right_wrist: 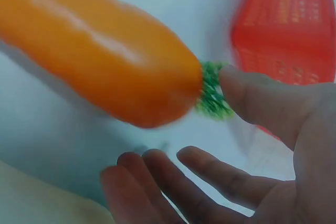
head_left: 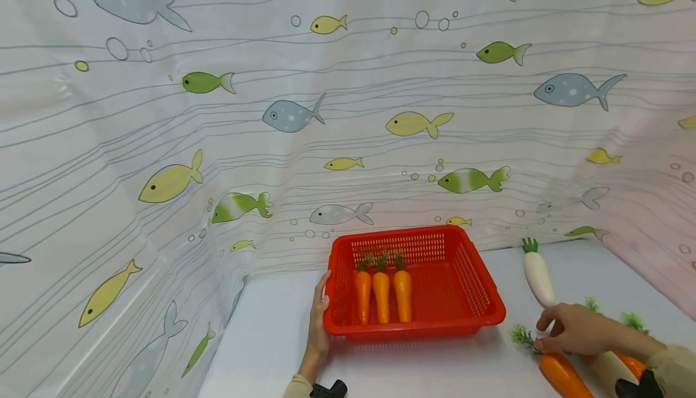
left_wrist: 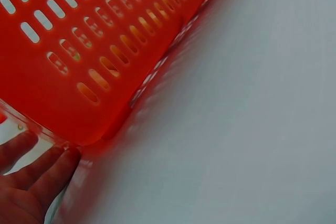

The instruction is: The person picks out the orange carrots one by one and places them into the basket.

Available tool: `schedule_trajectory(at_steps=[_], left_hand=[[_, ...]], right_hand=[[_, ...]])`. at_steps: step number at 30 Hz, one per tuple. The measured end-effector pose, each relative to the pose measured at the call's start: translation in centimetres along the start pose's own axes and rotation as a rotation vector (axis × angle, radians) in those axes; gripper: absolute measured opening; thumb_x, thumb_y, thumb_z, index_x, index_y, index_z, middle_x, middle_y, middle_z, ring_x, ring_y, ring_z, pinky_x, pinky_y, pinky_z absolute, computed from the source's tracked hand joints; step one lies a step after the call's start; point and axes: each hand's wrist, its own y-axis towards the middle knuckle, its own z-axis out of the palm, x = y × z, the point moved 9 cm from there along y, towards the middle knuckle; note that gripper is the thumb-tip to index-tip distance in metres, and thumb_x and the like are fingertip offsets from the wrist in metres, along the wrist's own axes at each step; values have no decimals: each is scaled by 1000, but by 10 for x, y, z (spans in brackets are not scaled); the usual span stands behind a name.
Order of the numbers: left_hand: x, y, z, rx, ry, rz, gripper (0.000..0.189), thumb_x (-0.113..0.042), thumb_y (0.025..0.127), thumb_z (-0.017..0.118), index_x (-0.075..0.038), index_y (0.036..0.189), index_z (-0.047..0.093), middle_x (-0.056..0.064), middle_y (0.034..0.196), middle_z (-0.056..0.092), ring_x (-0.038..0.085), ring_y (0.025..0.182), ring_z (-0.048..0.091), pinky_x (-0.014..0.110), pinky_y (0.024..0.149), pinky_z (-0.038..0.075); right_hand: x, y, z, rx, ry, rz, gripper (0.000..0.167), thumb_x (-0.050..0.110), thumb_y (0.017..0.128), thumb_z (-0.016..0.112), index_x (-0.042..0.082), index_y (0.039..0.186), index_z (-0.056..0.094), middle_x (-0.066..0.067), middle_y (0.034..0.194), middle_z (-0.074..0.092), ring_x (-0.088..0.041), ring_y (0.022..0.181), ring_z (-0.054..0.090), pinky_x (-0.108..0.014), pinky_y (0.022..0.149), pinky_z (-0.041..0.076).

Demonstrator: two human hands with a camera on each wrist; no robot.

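No words or numbers can be read.
The backdrop sheet (head_left: 359,96) carries only drawn fish, bubbles and thin wavy lines, with no lettering or digits that can be made out; the red basket (head_left: 435,292), the carrots (head_left: 382,298), the white radish (head_left: 539,278) and the black wrist strap (head_left: 328,389) show no legible label, brand or sign.

Head view, looking forward and down, shares a red basket (head_left: 443,289) with close wrist views: left facing it, right a carrot (right_wrist: 131,61).
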Motion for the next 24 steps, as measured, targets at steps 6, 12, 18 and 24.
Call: schedule_trajectory(at_steps=[6, 12, 18, 24], left_hand=[[0, 0, 0, -2, -10, -5, 58, -36, 110, 31, -28, 168, 27, 5, 175, 26, 41, 152, 40, 38, 112, 53], [-1, 1, 1, -1, -9, 6, 58, -36, 111, 29, -26, 168, 27, 5, 176, 25, 41, 154, 38, 44, 116, 50], [-1, 1, 2, 0, -15, 4, 57, -36, 111, 28, -27, 168, 28, 5, 176, 24, 41, 155, 37, 53, 119, 45], [-2, 1, 2, -5, 1, -1, 57, -37, 111, 27, -30, 168, 28, 1, 176, 24, 38, 157, 34, 57, 121, 41]], right_hand=[[4, -9, 12, 26, 26, -120, 26, 28, 96, 77, 6, 109, 74, -3, 95, 73, -19, 82, 64, -29, 66, 56], [3, -18, 16, 19, -30, -134, 29, 34, 98, 76, 8, 109, 73, -2, 97, 73, -17, 83, 64, -30, 69, 54], [-4, -22, 23, 26, -42, -117, 32, 25, 89, 85, 8, 112, 70, 0, 99, 70, -16, 83, 61, -26, 70, 52], [-12, -17, 19, -14, -6, -46, 38, 25, 84, 90, 3, 110, 73, 0, 100, 72, -20, 86, 59, -31, 75, 56]])
